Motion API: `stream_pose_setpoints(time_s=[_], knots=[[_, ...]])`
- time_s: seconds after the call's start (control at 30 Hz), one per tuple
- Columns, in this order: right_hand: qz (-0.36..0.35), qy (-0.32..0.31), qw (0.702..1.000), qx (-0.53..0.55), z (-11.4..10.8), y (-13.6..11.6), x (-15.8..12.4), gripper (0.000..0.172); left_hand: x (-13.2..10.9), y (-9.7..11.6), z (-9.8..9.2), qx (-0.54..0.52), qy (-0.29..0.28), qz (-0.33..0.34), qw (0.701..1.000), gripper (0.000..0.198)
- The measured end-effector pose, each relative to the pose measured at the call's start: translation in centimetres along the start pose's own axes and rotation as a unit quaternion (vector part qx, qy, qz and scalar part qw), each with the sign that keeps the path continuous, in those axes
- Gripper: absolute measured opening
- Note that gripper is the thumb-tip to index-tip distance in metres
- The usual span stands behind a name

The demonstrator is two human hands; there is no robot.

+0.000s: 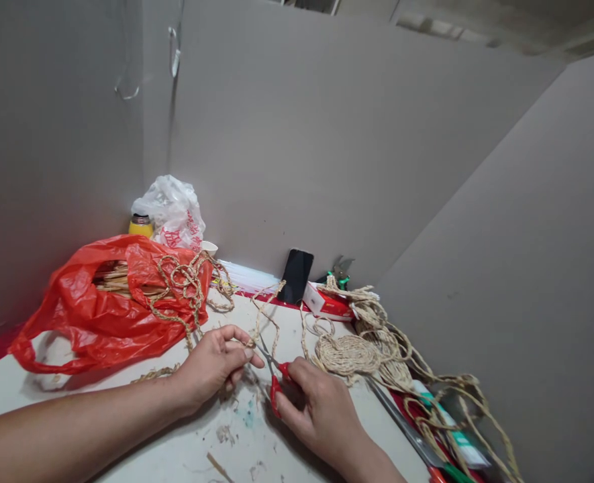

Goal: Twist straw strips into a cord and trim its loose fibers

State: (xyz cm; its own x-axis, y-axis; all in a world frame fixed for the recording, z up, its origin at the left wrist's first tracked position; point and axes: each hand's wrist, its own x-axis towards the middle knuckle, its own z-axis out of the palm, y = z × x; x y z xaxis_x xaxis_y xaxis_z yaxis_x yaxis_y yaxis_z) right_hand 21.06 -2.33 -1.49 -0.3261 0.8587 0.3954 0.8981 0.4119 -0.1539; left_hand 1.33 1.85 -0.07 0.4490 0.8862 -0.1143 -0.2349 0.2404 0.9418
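Note:
My right hand (321, 406) is wrapped around the red handles of a pair of scissors (275, 392). Its metal blades look parted and point at the fingertips of my left hand (216, 369). Between thumb and fingers, my left hand pinches a thin twisted straw rope (271, 320), which rises from the fingers and loops toward the back of the table. The blades are at the rope close to those fingertips; whether they touch it I cannot tell. Small fibre scraps (225, 435) lie on the white tabletop (286, 449) below the hands.
To the left, a red plastic bag (120, 342) holds straw, with braided rope (190, 282) over it. A phone (297, 275) leans at the back beside a red-and-white box (334, 308). Rope coils (347, 354) and a long blade (402, 422) lie right. Grey panels enclose the table.

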Motion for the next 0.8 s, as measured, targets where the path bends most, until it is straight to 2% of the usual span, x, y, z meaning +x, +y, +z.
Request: stream_pose_setpoints(time_s=[0.2, 0.8], knots=[[-0.007, -0.008, 0.999, -0.035, -0.17, -0.34, -0.03, 0.017, 0.15, -0.65, -0.11, -0.003, -0.006, 0.001, 1.000, 0.031], [-0.019, -0.028, 0.999, -0.042, -0.12, -0.23, -0.30, 0.026, 0.24, -0.46, -0.04, 0.009, 0.044, -0.013, 0.999, 0.029]])
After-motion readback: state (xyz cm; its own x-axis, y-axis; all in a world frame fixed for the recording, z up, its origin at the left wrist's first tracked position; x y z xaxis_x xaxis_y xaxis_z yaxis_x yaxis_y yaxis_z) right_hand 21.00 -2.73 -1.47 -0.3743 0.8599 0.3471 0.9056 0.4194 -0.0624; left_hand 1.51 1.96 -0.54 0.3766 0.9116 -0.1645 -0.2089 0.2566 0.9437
